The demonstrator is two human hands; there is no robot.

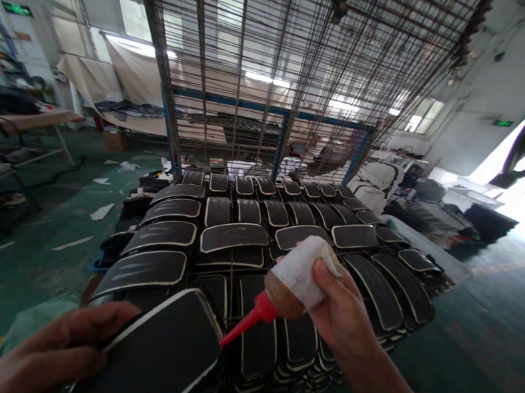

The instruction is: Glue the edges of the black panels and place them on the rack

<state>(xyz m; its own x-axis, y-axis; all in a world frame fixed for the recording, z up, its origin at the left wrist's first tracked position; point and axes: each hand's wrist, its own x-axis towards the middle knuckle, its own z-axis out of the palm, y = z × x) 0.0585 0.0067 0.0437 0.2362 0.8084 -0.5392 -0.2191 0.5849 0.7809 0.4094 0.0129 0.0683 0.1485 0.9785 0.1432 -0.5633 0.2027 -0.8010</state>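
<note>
Across the middle of the view, rows of dark curved pieces (151,265) with pale edges lie close together, many stacked or overlapping, at the foot of tall wire mesh racks (239,23). A blue frame (233,102) crosses behind them. To the left, a brown-topped surface (22,119) carries a black heap (8,100), and white scraps (102,211) are scattered over the green floor (59,222). To the right, beyond the rows, sit a white bundle (375,176) and a dark stack (488,224). The bottle (296,277) and the right hand (338,301) hide part of the rows behind.

Low in front, nearest the wearer, the dark panel (163,355) is held tilted by the left hand (63,348), fingers and thumb closed on its left edge. Its face is flat black, with rounded upper corners and a whitish rim; its lower end runs out of view. The right hand grips the bottle, brownish with a white wrap, slanted downward. Its red nozzle (248,319) ends right at the panel's right edge; whether the tip touches cannot be told.
</note>
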